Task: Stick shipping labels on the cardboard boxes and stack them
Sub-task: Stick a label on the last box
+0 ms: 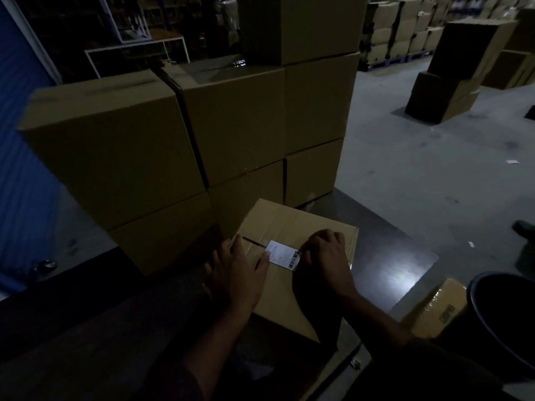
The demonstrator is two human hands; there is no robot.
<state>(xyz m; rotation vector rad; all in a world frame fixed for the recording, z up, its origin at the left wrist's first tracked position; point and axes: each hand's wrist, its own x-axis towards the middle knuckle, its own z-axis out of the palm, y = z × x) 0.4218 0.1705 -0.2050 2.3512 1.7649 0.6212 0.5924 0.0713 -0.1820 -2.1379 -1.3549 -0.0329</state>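
Note:
A cardboard box (289,224) lies flat on a dark table (390,256) in front of me. A white shipping label (282,254) with a barcode sits on the box's top. My left hand (236,270) rests on the box with fingers spread, its thumb pressing the label's left edge. My right hand (327,259) is curled over the label's right end, knuckles up; whether its fingers pinch the label is hidden. Behind the box stands a stack of cardboard boxes (231,120), two and three high.
A small taped box (437,308) lies at the table's right corner beside a dark round bin (503,314). More box stacks (457,70) stand on the grey floor at the right. A blue wall (17,169) is on the left. A shoe (524,227) shows at far right.

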